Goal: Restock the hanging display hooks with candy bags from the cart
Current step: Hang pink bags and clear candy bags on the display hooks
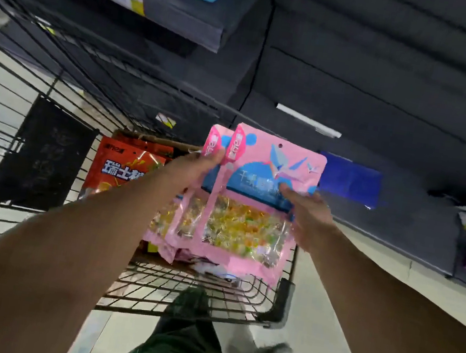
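Both hands grip pink candy bags point(246, 209) above the wire cart point(279, 302): left hand point(193, 167) at the top corner, right hand point(308, 215) on the side. An orange bag point(118, 170) lies in the cart behind them.

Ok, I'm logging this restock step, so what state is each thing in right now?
Pink candy bags: several, sealed, held up over the cart.
Left hand: grips the bags' top left.
Right hand: holds the front bag's right side.
Orange bag: lies in the cart.
Cart: holds more bags.

Orange bag point(122, 171) in the cart: white characters "瑞士" legible. Front pink candy bag point(254, 210): blue-band print blurred, unreadable.
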{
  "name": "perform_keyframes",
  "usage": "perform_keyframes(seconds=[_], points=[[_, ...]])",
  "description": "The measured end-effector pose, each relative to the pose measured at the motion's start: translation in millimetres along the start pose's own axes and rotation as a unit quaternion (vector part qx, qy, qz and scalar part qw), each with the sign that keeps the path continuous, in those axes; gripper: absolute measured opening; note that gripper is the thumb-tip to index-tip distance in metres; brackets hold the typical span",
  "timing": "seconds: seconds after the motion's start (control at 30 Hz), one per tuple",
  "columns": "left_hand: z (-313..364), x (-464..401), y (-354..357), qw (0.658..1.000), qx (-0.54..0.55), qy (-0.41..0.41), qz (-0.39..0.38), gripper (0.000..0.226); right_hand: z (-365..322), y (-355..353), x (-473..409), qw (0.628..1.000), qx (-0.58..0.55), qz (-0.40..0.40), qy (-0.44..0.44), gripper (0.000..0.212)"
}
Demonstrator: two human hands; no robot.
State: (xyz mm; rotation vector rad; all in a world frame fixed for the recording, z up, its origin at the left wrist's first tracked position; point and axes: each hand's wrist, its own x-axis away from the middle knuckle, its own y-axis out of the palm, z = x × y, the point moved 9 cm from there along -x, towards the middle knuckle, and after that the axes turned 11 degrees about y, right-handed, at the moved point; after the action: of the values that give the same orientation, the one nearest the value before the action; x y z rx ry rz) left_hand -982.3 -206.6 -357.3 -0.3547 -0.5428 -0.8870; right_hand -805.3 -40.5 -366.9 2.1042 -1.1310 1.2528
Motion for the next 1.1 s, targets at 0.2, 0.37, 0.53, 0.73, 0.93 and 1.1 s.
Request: perform_keyframes(seconds=[0.2, 0.37, 0.53, 0.73, 0.93, 1.1], points=[[97.4, 17.4, 102.7, 0.992, -0.023, 0.119, 0.019, 0.014, -51.8, -111.4, 72.6, 0.990, -0.051, -0.003, -0.131, 0.016], [161.0, 52.4, 260.1, 0.981, -0.043, 0.183, -0.044, 0.027, -54.5, -274.7, 144.1, 0.980, -0.085, 0.017, -0.178, 0.017], [200.5, 104.5, 467.5, 0.960, -0.065, 0.219, -0.162, 0.021, -27.7, -475.7, 215.9, 0.961, -0.123, 0.122, -0.217, 0.018], [224.9, 161.3, 694.1, 0.924, -0.063, 0.249, -0.284, 0.030, 21.2, -688.0, 298.2, 0.886, -0.230, 0.295, -0.272, 0.026], [237.3, 169.3, 833.6, 0.903, -0.037, 0.246, -0.351, 0.029, 43.9, -801.0, 302.3, 0.860, -0.308, 0.315, -0.257, 0.015], [254.4, 121.0, 911.9, 0.900, 0.000, 0.225, -0.374, 0.029, 12.4, -870.4, 269.5, 0.860, -0.320, 0.301, -0.262, 0.019]])
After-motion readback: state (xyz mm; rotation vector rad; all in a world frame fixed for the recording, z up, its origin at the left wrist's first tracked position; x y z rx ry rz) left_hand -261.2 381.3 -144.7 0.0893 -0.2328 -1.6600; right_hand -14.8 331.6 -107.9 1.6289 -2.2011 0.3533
